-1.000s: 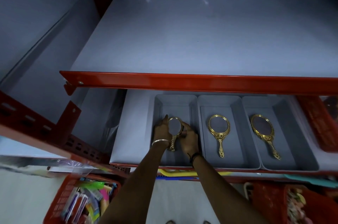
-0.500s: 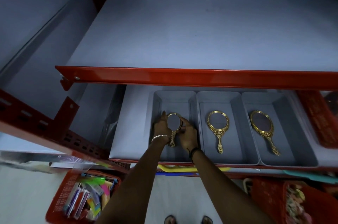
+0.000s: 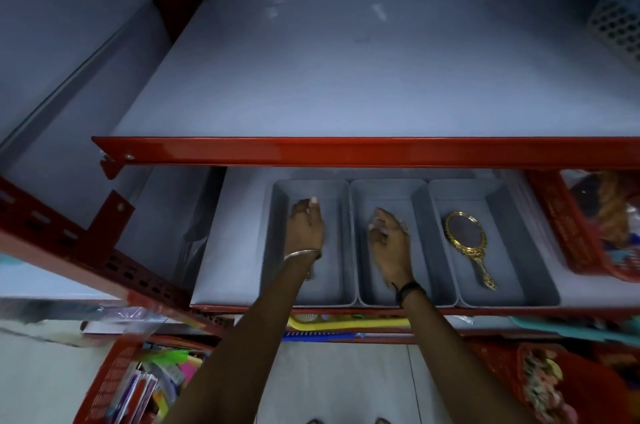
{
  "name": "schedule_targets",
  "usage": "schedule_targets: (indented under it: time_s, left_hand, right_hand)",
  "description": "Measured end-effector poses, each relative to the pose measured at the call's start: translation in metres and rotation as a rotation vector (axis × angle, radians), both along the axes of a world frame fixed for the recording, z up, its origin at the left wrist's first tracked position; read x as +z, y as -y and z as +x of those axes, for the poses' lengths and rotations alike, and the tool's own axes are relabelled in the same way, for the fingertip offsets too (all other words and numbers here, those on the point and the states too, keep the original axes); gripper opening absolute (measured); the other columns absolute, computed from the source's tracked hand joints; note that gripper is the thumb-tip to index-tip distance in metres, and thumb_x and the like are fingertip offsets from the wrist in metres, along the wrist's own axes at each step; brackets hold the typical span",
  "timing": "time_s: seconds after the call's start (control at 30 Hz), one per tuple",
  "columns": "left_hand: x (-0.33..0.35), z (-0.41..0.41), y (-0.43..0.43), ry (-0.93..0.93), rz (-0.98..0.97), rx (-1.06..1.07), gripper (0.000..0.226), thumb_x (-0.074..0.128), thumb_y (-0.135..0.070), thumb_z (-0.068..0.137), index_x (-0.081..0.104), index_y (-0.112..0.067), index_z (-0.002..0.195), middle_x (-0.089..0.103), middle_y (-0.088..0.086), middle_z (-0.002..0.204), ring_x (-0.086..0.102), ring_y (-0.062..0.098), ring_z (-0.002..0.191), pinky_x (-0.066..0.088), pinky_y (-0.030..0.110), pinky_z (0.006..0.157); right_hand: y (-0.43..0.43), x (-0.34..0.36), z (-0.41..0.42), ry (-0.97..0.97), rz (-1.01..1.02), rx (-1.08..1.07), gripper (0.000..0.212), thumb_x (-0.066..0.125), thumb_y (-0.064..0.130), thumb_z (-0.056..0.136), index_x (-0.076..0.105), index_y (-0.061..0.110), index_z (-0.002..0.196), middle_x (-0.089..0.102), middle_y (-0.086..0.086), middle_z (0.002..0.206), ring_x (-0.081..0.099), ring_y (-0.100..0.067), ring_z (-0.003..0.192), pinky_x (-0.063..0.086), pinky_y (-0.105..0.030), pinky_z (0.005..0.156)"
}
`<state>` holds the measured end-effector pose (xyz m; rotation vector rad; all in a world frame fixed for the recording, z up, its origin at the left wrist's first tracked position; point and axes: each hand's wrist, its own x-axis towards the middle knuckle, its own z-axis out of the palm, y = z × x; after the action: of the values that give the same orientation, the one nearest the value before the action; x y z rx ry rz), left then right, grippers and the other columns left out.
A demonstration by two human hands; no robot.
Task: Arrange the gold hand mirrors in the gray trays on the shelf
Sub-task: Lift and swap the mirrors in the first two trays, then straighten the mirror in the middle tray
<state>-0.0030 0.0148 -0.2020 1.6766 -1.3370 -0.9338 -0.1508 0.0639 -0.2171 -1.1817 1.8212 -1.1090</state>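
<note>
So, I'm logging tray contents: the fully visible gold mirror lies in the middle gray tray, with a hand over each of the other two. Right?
Not quite. The head view shows the gold mirror in the right gray tray; the hands cover the left and middle trays.

No legible text, label, brand or number anywhere; perhaps print on the blurred packets (image 3: 138,392)

Both arms are stretched forward and slightly apart. The left hand (image 3: 305,228) is held palm down with fingers loosely curled and the thumb raised; a bangle is worn at its wrist. The right hand (image 3: 389,243) is blurred, fingers bent inward, with a dark band worn at its wrist.
</note>
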Motion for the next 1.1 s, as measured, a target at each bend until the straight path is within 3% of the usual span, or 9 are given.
schedule_targets:
  time_s: [0.07, 0.17, 0.27, 0.37, 0.6, 0.73, 0.87, 1.1]
  left_hand:
    - [0.001, -0.027, -0.012, -0.147, 0.065, -0.027, 0.06, 0.027, -0.05, 0.097, 0.06, -0.005, 0.118, 0.065, 0.018, 0.117, 0.06, 0.031, 0.11, 0.046, 0.038, 0.099]
    - [-0.003, -0.065, -0.021, -0.383, 0.242, -0.144, 0.069, 0.017, -0.055, 0.096, 0.044, -0.009, 0.139, 0.045, 0.013, 0.146, 0.042, 0.027, 0.135, 0.03, 0.047, 0.117]
    - [-0.009, -0.093, -0.023, -0.451, 0.4, -0.242, 0.065, 0.006, -0.049, 0.098, 0.02, -0.013, 0.15, 0.017, 0.006, 0.16, 0.018, 0.022, 0.147, 0.012, 0.039, 0.122]
    - [-0.022, -0.11, -0.016, -0.44, 0.5, -0.229, 0.067, 0.001, -0.05, 0.097, 0.006, -0.011, 0.152, 0.004, 0.007, 0.161, 0.008, 0.021, 0.149, 0.008, 0.037, 0.121]
    - [-0.048, -0.13, 0.006, -0.461, 0.602, -0.118, 0.079, 0.002, -0.06, 0.094, 0.014, -0.006, 0.151, 0.018, 0.016, 0.158, 0.021, 0.028, 0.146, 0.016, 0.041, 0.122]
    - [-0.082, -0.129, 0.012, -0.481, 0.594, -0.097, 0.12, 0.008, -0.091, 0.063, 0.025, -0.008, 0.149, 0.03, 0.017, 0.155, 0.031, 0.028, 0.142, 0.024, 0.045, 0.12]
    - [-0.099, -0.131, 0.013, -0.509, 0.596, -0.067, 0.129, 0.008, -0.095, 0.055, 0.029, -0.008, 0.147, 0.034, 0.017, 0.152, 0.034, 0.03, 0.14, 0.026, 0.046, 0.119]
    - [-0.083, -0.127, 0.008, -0.537, 0.62, -0.004, 0.129, 0.011, -0.096, 0.055, 0.036, -0.005, 0.144, 0.041, 0.019, 0.148, 0.04, 0.032, 0.136, 0.029, 0.045, 0.118]
  right_hand:
    - [-0.002, -0.008, -0.025, -0.005, 0.055, -0.063, 0.042, 0.045, 0.005, 0.095, 0.045, 0.006, 0.137, 0.047, -0.014, 0.144, 0.044, -0.028, 0.133, 0.039, -0.034, 0.109]
    - [-0.001, -0.014, -0.048, 0.065, 0.166, -0.075, 0.045, 0.041, 0.011, 0.098, 0.036, 0.007, 0.143, 0.037, -0.011, 0.151, 0.036, -0.026, 0.139, 0.03, -0.034, 0.113]
    - [0.003, -0.018, -0.06, 0.154, 0.26, -0.044, 0.049, 0.036, 0.021, 0.1, 0.026, 0.012, 0.148, 0.028, -0.007, 0.156, 0.028, -0.024, 0.143, 0.026, -0.034, 0.115]
    - [0.007, -0.022, -0.067, 0.214, 0.31, -0.05, 0.051, 0.033, 0.029, 0.101, 0.023, 0.014, 0.149, 0.025, -0.006, 0.157, 0.026, -0.024, 0.144, 0.023, -0.036, 0.116]
    - [0.005, -0.029, -0.077, 0.316, 0.309, -0.039, 0.049, 0.028, 0.033, 0.101, 0.027, 0.017, 0.147, 0.028, -0.004, 0.156, 0.028, -0.023, 0.143, 0.024, -0.036, 0.115]
    - [0.003, -0.036, -0.079, 0.372, 0.299, -0.027, 0.048, 0.027, 0.035, 0.101, 0.034, 0.018, 0.145, 0.036, -0.004, 0.152, 0.033, -0.022, 0.14, 0.027, -0.037, 0.114]
    - [0.001, -0.038, -0.079, 0.462, 0.277, -0.02, 0.046, 0.028, 0.039, 0.1, 0.045, 0.018, 0.138, 0.049, -0.006, 0.143, 0.044, -0.022, 0.132, 0.034, -0.034, 0.109]
    - [-0.002, -0.04, -0.079, 0.501, 0.253, -0.038, 0.046, 0.028, 0.037, 0.1, 0.045, 0.016, 0.138, 0.05, -0.004, 0.139, 0.045, -0.017, 0.126, 0.034, -0.027, 0.1]
